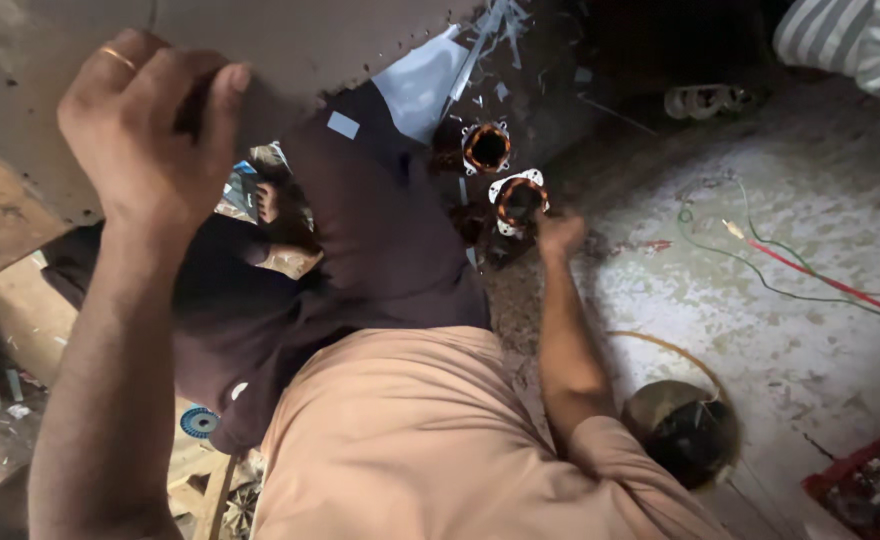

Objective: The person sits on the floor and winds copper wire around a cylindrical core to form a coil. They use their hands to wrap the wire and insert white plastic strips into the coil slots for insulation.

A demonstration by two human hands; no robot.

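— Gripping the edge of a grey board (pixel 290 40) up at the left, is that what the left hand (pixel 145 125) is doing?

— Yes. Its fingers (pixel 222 105) are curling fully closed over the rim, thumb tucked behind, a ring showing on one finger. I judge the person is bracing against it while leaning far over the floor; the arm is running straight down from it.

— And moving rightward?

— A dark cloth (pixel 370 230) is hanging in the middle, over the peach shirt (pixel 410 440). Beyond it, two motor stators (pixel 487 148) with copper windings are lying on the ground, one just behind the other, close together, probably so both are staying within reach.

— Is the right hand (pixel 560 235) holding one?

— It is reaching down just beside the nearer stator (pixel 518 200), touching or nearly so. The fingers are looking bunched, but I cannot tell whether they are closing on anything.

— Further right?

— Loose wires (pixel 810 275), green and red, are trailing across the pale floor (pixel 760 340). One round dark pot (pixel 685 430) is sitting near the elbow, and one red tray (pixel 865 480) is showing at the corner. A striped sleeve (pixel 850 40) of another person is peeking in at the top.
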